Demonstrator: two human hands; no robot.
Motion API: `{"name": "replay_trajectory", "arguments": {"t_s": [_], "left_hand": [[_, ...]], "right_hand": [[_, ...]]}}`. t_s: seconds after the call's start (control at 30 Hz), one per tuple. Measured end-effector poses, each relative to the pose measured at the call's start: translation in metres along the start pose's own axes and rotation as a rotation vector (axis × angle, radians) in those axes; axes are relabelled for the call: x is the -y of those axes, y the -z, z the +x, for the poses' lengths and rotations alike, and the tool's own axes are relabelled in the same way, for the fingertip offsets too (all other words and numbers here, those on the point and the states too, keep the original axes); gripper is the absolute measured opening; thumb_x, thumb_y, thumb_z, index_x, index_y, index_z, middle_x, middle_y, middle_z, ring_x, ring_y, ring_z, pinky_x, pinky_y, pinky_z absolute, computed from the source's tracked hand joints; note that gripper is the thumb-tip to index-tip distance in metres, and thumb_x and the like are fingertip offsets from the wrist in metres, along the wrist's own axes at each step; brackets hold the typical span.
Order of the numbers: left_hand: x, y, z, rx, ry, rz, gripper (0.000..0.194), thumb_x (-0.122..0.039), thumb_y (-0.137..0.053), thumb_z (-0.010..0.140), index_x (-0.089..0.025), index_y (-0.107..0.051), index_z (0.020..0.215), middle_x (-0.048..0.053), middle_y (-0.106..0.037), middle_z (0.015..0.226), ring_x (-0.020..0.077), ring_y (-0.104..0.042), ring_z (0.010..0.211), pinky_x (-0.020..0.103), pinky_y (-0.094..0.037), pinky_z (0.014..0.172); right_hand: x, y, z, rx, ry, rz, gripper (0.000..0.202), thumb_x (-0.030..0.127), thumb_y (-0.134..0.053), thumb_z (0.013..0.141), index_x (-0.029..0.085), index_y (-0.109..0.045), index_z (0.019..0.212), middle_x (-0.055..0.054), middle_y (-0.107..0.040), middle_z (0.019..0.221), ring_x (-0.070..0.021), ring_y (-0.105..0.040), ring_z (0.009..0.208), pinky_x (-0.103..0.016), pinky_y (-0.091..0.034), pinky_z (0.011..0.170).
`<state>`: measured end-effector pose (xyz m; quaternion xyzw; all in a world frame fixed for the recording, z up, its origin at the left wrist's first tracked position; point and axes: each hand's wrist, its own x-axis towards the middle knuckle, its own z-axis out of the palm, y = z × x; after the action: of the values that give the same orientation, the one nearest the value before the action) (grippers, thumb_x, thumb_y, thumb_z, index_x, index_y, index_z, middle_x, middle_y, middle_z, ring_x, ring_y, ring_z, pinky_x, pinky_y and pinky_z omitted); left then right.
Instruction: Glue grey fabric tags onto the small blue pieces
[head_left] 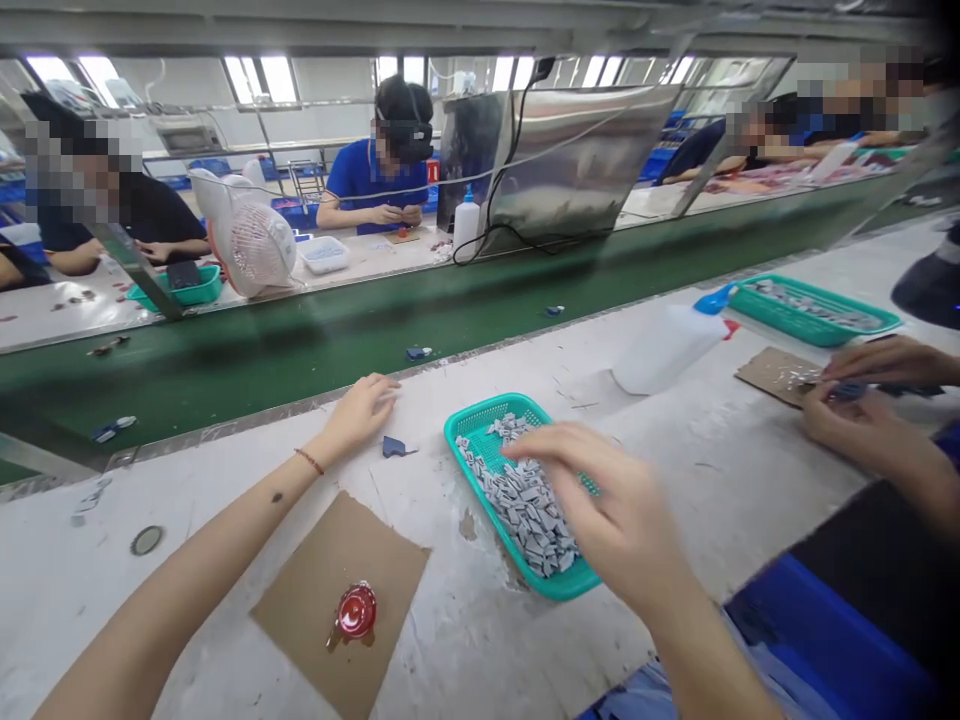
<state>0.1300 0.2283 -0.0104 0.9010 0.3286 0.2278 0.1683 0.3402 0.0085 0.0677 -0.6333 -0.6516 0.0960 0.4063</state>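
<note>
My left hand (pixel 364 412) rests on the table near its far edge, fingers loosely spread and nothing visible in them. Just right of it lies a small dark blue piece (pixel 393 447) with a thin tip. My right hand (pixel 611 510), slightly blurred, hovers over a green basket (pixel 459 450) with fingers apart. Many small grey pieces (pixel 529 505) fill much of that basket; the hand hides its right side. In front of me, a brown cardboard sheet (pixel 315 600) carries a red round cap-like dish (pixel 356 610) in a wet, shiny puddle.
Beyond the table edge runs a green conveyor belt (pixel 315 345) with a few small blue-grey pieces. A white bottle with a blue cap (pixel 664 345) leans at right, near another green basket (pixel 817 325). A neighbour's hands (pixel 862 410) work at far right. People sit opposite.
</note>
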Motion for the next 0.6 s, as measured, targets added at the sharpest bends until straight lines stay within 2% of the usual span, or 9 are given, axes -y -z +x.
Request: {"name": "replay_trajectory", "arguments": {"t_s": [0.1,0.17,0.27,0.33,0.5,0.6], "left_hand": [[0.010,-0.005,0.032,-0.048,0.074,0.019,0.036,-0.020,-0.042,0.091,-0.016,-0.059,0.122,0.015,-0.057,0.130,0.0310,-0.052,0.118,0.045,-0.043,0.100],[0.015,-0.011,0.052,-0.069,0.124,0.022,0.040,-0.018,-0.044,0.090,-0.016,-0.057,0.127,0.015,-0.052,0.137,0.0327,-0.048,0.123,0.047,-0.041,0.102],[0.019,-0.019,0.073,-0.074,0.180,-0.015,0.044,-0.015,-0.048,0.087,-0.017,-0.056,0.130,0.015,-0.048,0.141,0.0336,-0.045,0.126,0.048,-0.038,0.105],[0.022,-0.022,0.082,-0.071,0.209,-0.070,0.042,-0.014,-0.052,0.085,-0.018,-0.059,0.126,0.015,-0.052,0.139,0.0339,-0.046,0.124,0.049,-0.038,0.105],[0.024,-0.023,0.090,-0.132,0.339,-0.290,0.014,-0.014,-0.062,0.079,-0.016,-0.071,0.090,0.016,-0.066,0.109,0.0343,-0.054,0.115,0.046,-0.042,0.099],[0.017,-0.015,0.085,-0.216,0.434,-0.493,0.008,-0.020,-0.063,0.081,-0.016,-0.069,0.086,0.014,-0.068,0.102,0.0285,-0.062,0.103,0.040,-0.048,0.092]], "right_hand": [[-0.024,-0.021,0.021,0.322,-0.224,-0.275,0.029,0.020,-0.045,0.095,0.019,-0.072,0.107,-0.009,-0.073,0.104,-0.0240,-0.067,0.096,-0.031,-0.050,0.077],[-0.036,-0.036,0.030,0.425,-0.293,-0.381,0.024,0.018,-0.050,0.092,0.015,-0.073,0.101,-0.012,-0.074,0.100,-0.0259,-0.068,0.093,-0.030,-0.048,0.074],[-0.043,-0.050,0.033,0.451,-0.299,-0.432,0.019,0.013,-0.055,0.088,0.014,-0.073,0.085,-0.014,-0.072,0.093,-0.0271,-0.068,0.089,-0.029,-0.044,0.071],[-0.043,-0.053,0.032,0.452,-0.297,-0.452,0.020,0.011,-0.054,0.088,0.015,-0.072,0.079,-0.014,-0.071,0.091,-0.0267,-0.067,0.086,-0.029,-0.042,0.069],[-0.044,-0.052,0.030,0.407,-0.275,-0.400,0.019,0.006,-0.055,0.084,0.015,-0.071,0.080,-0.012,-0.070,0.093,-0.0255,-0.066,0.089,-0.030,-0.044,0.075],[-0.049,-0.049,0.032,0.352,-0.270,-0.308,0.014,0.008,-0.057,0.082,0.015,-0.069,0.082,-0.010,-0.071,0.093,-0.0239,-0.067,0.092,-0.030,-0.047,0.079]]}}
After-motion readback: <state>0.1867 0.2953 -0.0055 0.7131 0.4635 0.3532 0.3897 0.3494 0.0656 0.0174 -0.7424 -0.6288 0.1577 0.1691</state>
